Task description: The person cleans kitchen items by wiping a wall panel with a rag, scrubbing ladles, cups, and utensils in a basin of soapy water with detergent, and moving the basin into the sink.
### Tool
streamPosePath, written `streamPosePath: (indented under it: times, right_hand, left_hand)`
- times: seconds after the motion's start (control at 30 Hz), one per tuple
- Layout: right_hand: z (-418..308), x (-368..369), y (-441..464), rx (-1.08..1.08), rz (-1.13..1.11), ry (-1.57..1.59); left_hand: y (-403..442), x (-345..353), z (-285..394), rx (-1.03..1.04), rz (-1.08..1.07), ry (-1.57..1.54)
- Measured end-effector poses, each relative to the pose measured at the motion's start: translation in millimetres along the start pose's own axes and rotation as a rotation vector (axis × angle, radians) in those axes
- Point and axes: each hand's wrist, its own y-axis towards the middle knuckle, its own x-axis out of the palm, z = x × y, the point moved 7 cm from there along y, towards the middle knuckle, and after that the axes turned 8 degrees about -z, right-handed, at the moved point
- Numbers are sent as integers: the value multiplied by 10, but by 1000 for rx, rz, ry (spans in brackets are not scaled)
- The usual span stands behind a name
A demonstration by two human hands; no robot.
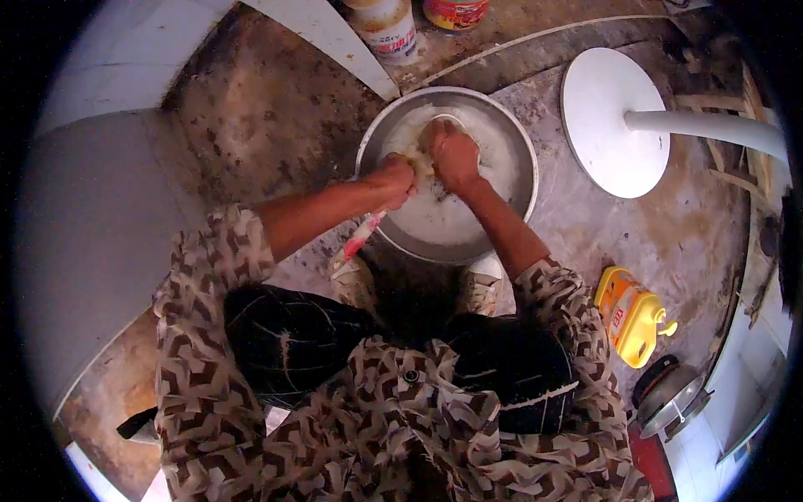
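Note:
A round metal basin [533,180] on the floor holds cloudy, foamy water [498,167]. My left hand [391,182] is closed over the basin's left side, against a small yellowish thing between the hands that is too unclear to name. A white strip with pink-red marks [360,238] hangs below that hand, outside the rim. Closer to the basin's middle, my right hand [454,156] is closed with its knuckles up and its fingers bent down. What it grips is hidden. A pale curved edge shows just beyond its fingers.
Right of the basin lies a white round disc with a stem [611,121]. A yellow bottle [631,316] and a metal pot [673,393] are lower right. A white tub [389,33] and a red-yellow container [456,12] stand beyond. My shoes [481,286] are close below the basin.

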Motion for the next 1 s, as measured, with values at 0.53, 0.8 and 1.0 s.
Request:
streamPosePath:
  times: [0.53, 0.8, 1.0]
  right_hand:
    - [492, -324, -468, -148, -265, 283]
    - [700, -525, -436, 100, -93, 681]
    - [571, -374, -328, 117, 40, 1285]
  left_hand:
    - [-190, -358, 247, 506, -90, 169]
    - [-359, -292, 175, 207, -302, -9]
    - [-451, -141, 268, 331, -259, 65]
